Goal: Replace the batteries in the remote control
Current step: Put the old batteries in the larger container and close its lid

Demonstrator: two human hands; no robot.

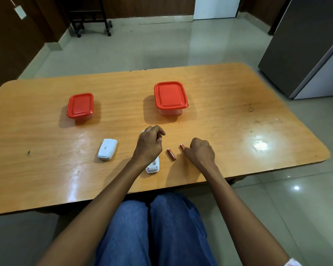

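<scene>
Head view — right hand (200, 150) pinching battery (182, 146)

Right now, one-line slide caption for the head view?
Right hand pinches one small orange battery, another lies loose; left hand over the white remote.

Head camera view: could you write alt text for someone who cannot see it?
A seated person's left hand covers a white remote on a wooden table, while the right hand pinches one battery; another battery lies between them.
</scene>
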